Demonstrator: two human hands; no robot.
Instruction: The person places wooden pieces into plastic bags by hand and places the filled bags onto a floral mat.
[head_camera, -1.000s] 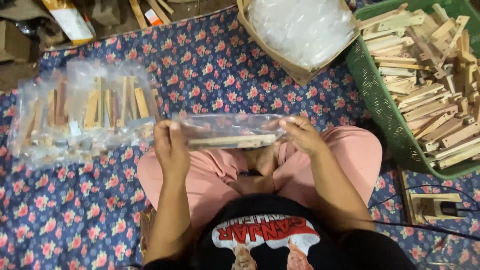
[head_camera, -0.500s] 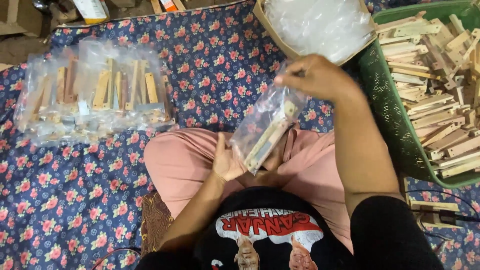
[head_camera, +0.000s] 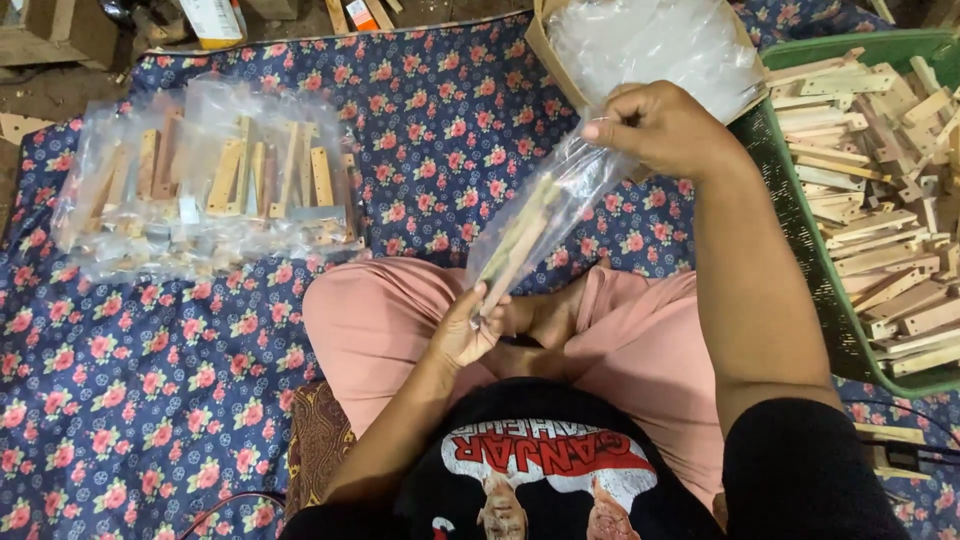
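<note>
Clear bag (head_camera: 540, 215) of wooden sticks: right hand (head_camera: 660, 125) pinches top, left hand (head_camera: 465, 330) grips bottom. Bagging step; sealing likely needed. Green crate (head_camera: 790, 210) right of bag.

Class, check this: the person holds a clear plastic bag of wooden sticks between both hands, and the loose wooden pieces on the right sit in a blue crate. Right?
Not quite. The head view shows the loose wooden pieces in a green plastic crate, not blue. The rest holds: the left hand and right hand hold the clear plastic bag of wooden sticks.
</note>
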